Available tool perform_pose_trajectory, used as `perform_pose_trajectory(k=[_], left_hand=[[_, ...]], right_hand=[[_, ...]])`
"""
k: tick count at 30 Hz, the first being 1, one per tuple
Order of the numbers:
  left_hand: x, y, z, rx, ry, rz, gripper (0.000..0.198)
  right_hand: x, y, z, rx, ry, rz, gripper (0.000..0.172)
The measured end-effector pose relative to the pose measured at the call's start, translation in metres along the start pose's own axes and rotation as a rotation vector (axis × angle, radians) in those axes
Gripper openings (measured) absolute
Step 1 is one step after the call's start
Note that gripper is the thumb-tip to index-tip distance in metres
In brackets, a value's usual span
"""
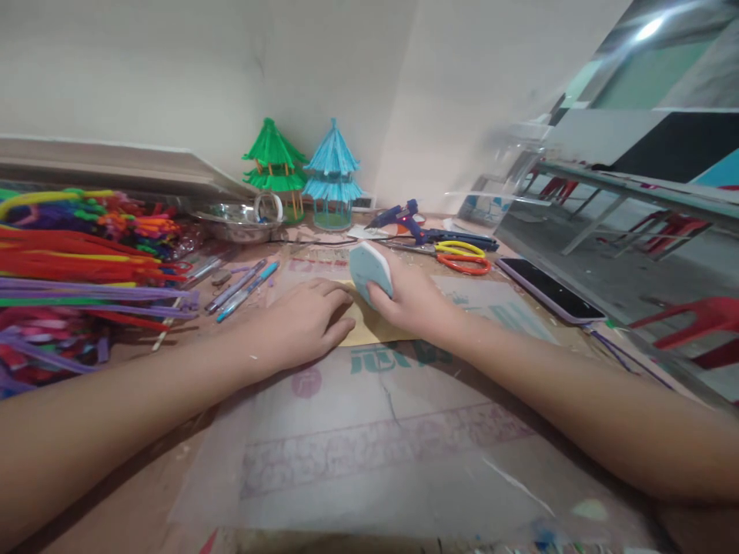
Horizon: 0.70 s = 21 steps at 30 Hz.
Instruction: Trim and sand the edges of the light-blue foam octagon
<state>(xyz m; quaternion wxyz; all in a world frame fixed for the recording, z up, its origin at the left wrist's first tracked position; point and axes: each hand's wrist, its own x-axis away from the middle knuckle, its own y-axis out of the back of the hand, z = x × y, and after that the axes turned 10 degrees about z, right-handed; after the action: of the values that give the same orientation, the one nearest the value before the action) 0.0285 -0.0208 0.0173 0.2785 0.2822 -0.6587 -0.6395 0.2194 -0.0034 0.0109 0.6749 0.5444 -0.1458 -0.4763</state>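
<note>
My right hand (404, 296) grips a pale blue flat piece (365, 269) with straight cut edges and a white rim, holding it tilted up above the table. Under both hands lies a yellow sheet (369, 327), partly covered by them. My left hand (312, 315) rests on that sheet's left side, its fingers stretched out and slightly apart, with nothing held. A clear plastic sheet with faded print (369, 446) is spread beneath everything.
Pens (245, 292) and bundles of coloured pipe cleaners (86, 261) lie left. Behind stand a metal bowl (236, 229), green (274, 158) and blue (333, 165) pagoda models, and a glue gun (401, 219). Orange-and-yellow-handled scissors (462, 261) and a phone (548, 288) are right.
</note>
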Motion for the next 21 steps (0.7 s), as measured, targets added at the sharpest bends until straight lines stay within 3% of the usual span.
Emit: perform_pose_trajectory(k=[6, 13, 16, 21], left_hand=[[0.001, -0.001, 0.0, 0.051, -0.017, -0.02, 0.034], [-0.001, -0.002, 0.001, 0.037, -0.008, -0.003, 0.034], [0.0, -0.002, 0.002, 0.055, -0.019, -0.012, 0.034], [0.003, -0.004, 0.002, 0.091, -0.024, -0.044, 0.031]], right_hand=[[0.026, 0.018, 0.011, 0.127, -0.017, 0.127, 0.055], [-0.006, -0.002, 0.004, 0.087, -0.048, 0.061, 0.055], [0.003, 0.003, 0.007, 0.056, -0.017, 0.074, 0.053], [0.028, 0.021, 0.015, -0.077, 0.017, 0.11, 0.027]])
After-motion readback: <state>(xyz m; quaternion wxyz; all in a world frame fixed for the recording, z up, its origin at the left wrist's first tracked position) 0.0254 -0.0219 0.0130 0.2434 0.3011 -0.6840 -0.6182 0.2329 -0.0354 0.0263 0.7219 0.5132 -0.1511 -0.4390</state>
